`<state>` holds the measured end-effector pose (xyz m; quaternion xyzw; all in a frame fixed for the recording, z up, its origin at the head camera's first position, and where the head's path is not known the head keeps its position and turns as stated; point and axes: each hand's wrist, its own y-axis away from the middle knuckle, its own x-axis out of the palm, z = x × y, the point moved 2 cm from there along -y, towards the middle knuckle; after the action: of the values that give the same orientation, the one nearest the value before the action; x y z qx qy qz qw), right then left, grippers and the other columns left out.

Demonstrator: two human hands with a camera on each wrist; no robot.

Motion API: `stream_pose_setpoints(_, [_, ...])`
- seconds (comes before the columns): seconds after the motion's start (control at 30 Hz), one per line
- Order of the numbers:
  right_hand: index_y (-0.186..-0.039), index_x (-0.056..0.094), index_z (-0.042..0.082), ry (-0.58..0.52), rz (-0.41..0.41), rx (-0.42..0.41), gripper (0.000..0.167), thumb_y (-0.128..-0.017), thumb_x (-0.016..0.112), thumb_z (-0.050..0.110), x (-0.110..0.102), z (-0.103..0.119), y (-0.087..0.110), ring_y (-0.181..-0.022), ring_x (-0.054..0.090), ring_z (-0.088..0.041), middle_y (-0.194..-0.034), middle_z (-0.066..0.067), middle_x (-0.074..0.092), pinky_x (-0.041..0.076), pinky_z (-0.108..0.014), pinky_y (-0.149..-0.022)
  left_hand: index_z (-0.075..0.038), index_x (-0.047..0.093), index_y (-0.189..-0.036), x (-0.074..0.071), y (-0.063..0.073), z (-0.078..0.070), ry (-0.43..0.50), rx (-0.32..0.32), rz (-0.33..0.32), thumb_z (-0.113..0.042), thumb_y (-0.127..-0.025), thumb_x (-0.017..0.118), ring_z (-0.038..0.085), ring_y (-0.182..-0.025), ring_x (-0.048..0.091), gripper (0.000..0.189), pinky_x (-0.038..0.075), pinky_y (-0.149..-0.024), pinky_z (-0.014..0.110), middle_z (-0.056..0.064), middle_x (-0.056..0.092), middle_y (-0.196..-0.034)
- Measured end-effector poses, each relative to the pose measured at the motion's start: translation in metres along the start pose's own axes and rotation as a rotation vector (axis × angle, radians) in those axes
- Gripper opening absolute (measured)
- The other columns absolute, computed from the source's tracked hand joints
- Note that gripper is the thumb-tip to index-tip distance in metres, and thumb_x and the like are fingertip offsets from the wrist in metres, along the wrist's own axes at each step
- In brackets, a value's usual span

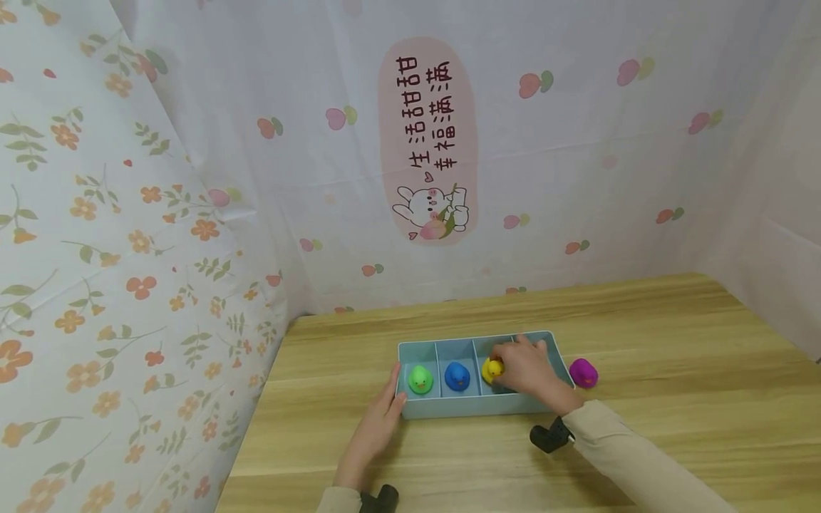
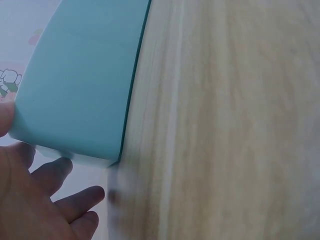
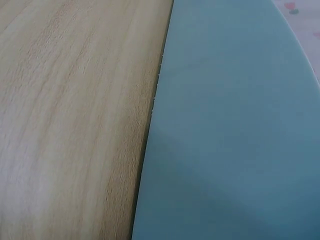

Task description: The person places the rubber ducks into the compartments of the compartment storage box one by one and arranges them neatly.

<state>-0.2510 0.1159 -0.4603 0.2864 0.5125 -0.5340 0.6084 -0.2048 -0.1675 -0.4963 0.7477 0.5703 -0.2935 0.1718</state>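
A pale blue divided box [image 1: 462, 407] lies on the table. Its leftmost compartment holds a green rubber duck [image 1: 420, 380], and the compartment beside it a blue rubber duck [image 1: 457, 376]. In the third compartment, my right hand [image 1: 529, 367] pinches a yellow rubber duck [image 1: 492, 370]; the hand partly hides the duck and the rightmost compartment. My left hand [image 1: 380, 419] holds the box's left end, thumb by the front corner and fingers along the end wall. The left wrist view shows those fingers [image 2: 55, 172] against the end wall. Only box wall and table show in the right wrist view.
A purple rubber duck [image 1: 584, 372] sits on the wooden table [image 1: 693, 399], just outside the box's right end. Behind the table hangs a printed cloth [image 1: 577, 171], and a flowered cloth [image 1: 128, 285] hangs at the left.
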Motion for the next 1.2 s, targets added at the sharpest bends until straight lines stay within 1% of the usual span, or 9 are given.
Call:
stream_pose_setpoints(0.23, [-0.084,0.07,0.016,0.019,0.019,0.022,0.025,-0.065,0.086,0.021,0.001,0.002,-0.001,-0.075,0.04,-0.019,-0.079,0.005,0.069,0.022,-0.04,-0.064,-0.012,0.015,-0.154,0.0,0.0,0.001,0.002,0.001,-0.003,-0.029,-0.105,0.034,0.042,-0.139,0.029,0.055,0.025,-0.112,0.06,0.017,0.024,-0.156])
stream_pose_setpoints(0.47, [-0.083,0.07,0.017,0.044,0.034,-0.006,0.03,-0.061,0.089,0.025,-0.001,0.003,0.001,-0.073,0.039,-0.019,-0.077,0.007,0.068,0.02,-0.039,-0.063,-0.017,0.016,-0.154,0.0,0.002,0.0,0.027,-0.021,-0.002,-0.03,-0.105,0.035,0.04,-0.141,0.026,0.055,0.024,-0.113,0.06,0.013,0.023,-0.157])
stream_pose_setpoints(0.6, [-0.083,0.071,0.018,0.045,0.037,-0.011,0.029,-0.061,0.089,0.027,-0.004,0.003,0.001,-0.073,0.039,-0.019,-0.077,0.007,0.068,0.02,-0.04,-0.063,-0.018,0.017,-0.154,0.0,0.002,0.001,0.015,-0.02,-0.008,-0.031,-0.105,0.035,0.04,-0.141,0.027,0.055,0.024,-0.112,0.06,0.012,0.023,-0.157])
stream_pose_setpoints(0.77, [-0.086,0.073,0.018,0.032,0.039,0.004,0.029,-0.063,0.088,0.03,-0.006,0.002,0.002,-0.075,0.04,-0.019,-0.077,0.008,0.068,0.02,-0.04,-0.064,-0.019,0.016,-0.155,-0.001,0.001,0.0,0.005,-0.019,-0.005,-0.032,-0.105,0.035,0.04,-0.141,0.027,0.055,0.024,-0.113,0.059,0.012,0.023,-0.157])
stream_pose_setpoints(0.83, [-0.088,0.074,0.018,0.025,0.038,0.005,0.03,-0.064,0.088,0.03,-0.006,0.002,0.003,-0.076,0.04,-0.019,-0.079,0.007,0.068,0.02,-0.04,-0.065,-0.019,0.015,-0.155,-0.001,0.001,0.0,0.008,-0.02,0.0,-0.032,-0.105,0.034,0.04,-0.141,0.026,0.055,0.023,-0.113,0.059,0.012,0.022,-0.157])
stream_pose_setpoints(0.97, [-0.095,0.075,0.016,0.007,0.034,0.003,0.035,-0.065,0.087,0.031,-0.01,0.001,0.004,-0.079,0.044,-0.02,-0.087,0.003,0.072,0.021,-0.041,-0.066,-0.019,0.015,-0.155,0.0,0.0,0.001,0.005,-0.025,0.002,-0.031,-0.105,0.034,0.039,-0.142,0.026,0.055,0.023,-0.113,0.059,0.011,0.022,-0.158])
stream_pose_setpoints(1.03, [-0.097,0.075,0.015,-0.009,0.031,-0.001,0.036,-0.066,0.086,0.03,-0.013,0.0,0.005,-0.083,0.048,-0.022,-0.091,0.001,0.073,0.022,-0.042,-0.067,-0.018,0.015,-0.155,0.0,0.0,0.002,0.006,-0.027,0.003,-0.031,-0.105,0.034,0.039,-0.142,0.025,0.055,0.023,-0.113,0.059,0.011,0.022,-0.158])
stream_pose_setpoints(1.13, [-0.099,0.075,0.014,-0.032,0.03,-0.007,0.035,-0.069,0.085,0.03,-0.017,-0.001,0.006,-0.091,0.054,-0.026,-0.095,0.001,0.074,0.025,-0.045,-0.071,-0.018,0.015,-0.155,0.0,0.0,0.002,0.008,-0.029,0.004,-0.032,-0.105,0.034,0.038,-0.142,0.025,0.055,0.022,-0.114,0.059,0.011,0.022,-0.158])
stream_pose_setpoints(1.2, [-0.099,0.076,0.013,-0.042,0.022,-0.014,0.033,-0.07,0.084,0.028,-0.02,-0.003,0.006,-0.093,0.056,-0.027,-0.095,0.0,0.074,0.026,-0.047,-0.073,-0.018,0.016,-0.155,0.0,0.0,0.002,0.012,-0.03,0.002,-0.031,-0.105,0.034,0.038,-0.142,0.025,0.055,0.022,-0.113,0.059,0.011,0.022,-0.158])
